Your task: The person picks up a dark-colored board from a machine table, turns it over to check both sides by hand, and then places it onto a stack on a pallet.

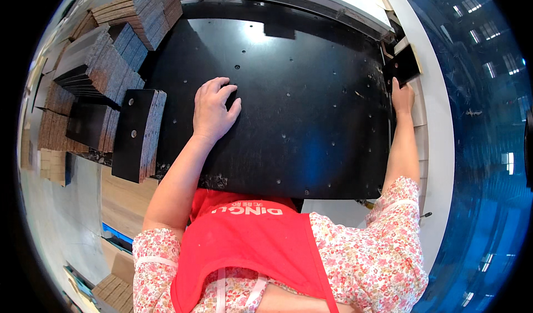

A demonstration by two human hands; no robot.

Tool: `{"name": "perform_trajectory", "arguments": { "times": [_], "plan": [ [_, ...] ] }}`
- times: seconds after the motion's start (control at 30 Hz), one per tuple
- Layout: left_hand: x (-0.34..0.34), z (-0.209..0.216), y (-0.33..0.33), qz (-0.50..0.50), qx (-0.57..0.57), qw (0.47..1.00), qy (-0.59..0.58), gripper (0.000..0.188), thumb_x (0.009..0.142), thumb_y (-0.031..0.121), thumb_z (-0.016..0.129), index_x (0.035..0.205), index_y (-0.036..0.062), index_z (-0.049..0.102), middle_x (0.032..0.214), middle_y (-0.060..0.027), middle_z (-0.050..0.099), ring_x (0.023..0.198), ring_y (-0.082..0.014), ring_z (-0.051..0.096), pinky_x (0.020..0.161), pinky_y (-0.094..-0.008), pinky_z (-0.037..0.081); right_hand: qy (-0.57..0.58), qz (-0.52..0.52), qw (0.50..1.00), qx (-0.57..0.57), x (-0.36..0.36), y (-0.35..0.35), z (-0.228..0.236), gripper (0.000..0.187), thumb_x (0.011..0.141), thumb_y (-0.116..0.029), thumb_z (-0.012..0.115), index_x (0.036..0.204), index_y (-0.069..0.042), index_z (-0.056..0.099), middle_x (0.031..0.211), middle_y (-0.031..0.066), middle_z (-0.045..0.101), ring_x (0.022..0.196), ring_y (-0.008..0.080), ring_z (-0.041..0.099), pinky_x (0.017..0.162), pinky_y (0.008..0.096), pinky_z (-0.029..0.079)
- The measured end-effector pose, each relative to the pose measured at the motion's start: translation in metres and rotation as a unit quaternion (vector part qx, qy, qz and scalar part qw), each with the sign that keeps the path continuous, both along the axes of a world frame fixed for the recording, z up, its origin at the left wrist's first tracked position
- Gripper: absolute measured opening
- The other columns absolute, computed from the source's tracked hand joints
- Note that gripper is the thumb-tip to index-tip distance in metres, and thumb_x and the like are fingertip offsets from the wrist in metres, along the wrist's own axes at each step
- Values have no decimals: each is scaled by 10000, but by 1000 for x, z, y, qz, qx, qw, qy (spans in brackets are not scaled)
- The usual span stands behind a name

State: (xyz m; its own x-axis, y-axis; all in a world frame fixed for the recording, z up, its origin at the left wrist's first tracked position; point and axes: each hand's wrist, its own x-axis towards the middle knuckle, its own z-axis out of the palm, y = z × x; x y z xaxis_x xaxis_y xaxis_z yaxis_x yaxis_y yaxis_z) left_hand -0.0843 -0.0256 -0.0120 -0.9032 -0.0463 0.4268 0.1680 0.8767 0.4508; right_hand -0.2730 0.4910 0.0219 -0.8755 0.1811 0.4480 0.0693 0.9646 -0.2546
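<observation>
My left hand (214,108) is over the middle left of the black work table (288,113), with its fingers apart and nothing in them. Far off to the right, my right hand (403,97) grips a small black board (402,66) by its near edge, the index finger stretched along its face. The board shows a round hole and a pale edge. It is at the table's right side, against the light rail; whether it rests there I cannot tell. My thumb is hidden.
Left of the table stand tall stacks of cut chipboard pieces (136,13), with a black-faced stack with two holes (133,134) nearest. A white machine beam (333,4) with a warning label crosses the back. A pale curved rail (441,129) borders the right side.
</observation>
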Motion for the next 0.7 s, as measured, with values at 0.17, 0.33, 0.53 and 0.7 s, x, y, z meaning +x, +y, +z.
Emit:
{"name": "perform_trajectory", "arguments": {
  "times": [0.17, 0.33, 0.53, 0.7],
  "plan": [
    [-2, 1, 0, -3, -1, 1000, 11, 284, 811, 184, 739, 1072, 77, 707, 1261, -99, 614, 1236, -304, 540, 1077, -445, 406, -19, 67, 997, -32, -1, 5, -2, 397, 919, -366, 634, 1072, -6, 706, 1022, 238, 712, 997, 439, 656, 867, 469, 518],
    [1, 3, -1, -1, 8, 1000, 8, 279, 811, 183, 740, 1065, 71, 707, 1247, -107, 615, 1229, -306, 543, 1079, -444, 406, -4, 132, 978, -160, 7, -32, 13, 299, 930, -272, 663, 1065, -6, 691, 973, 220, 721, 928, 407, 676, 793, 419, 525],
    [2, 4, 0, -4, 10, 1000, 8, 263, 823, 191, 734, 1056, 72, 708, 1235, -99, 608, 1226, -292, 545, 1094, -442, 398, 133, 149, 973, 116, 17, -65, 39, 222, 883, -194, 709, 1051, -50, 693, 1004, 83, 671, 898, 341, 628, 776, 422, 519],
    [1, 2, -3, -4, 5, 1000, 12, 263, 818, 188, 735, 1052, 71, 707, 1232, -96, 609, 1220, -290, 547, 1092, -440, 397, 78, 45, 921, 380, 20, -66, 49, 96, 884, -161, 622, 942, -135, 694, 1035, 4, 609, 1006, 252, 603, 806, 397, 533]
  ]
}}
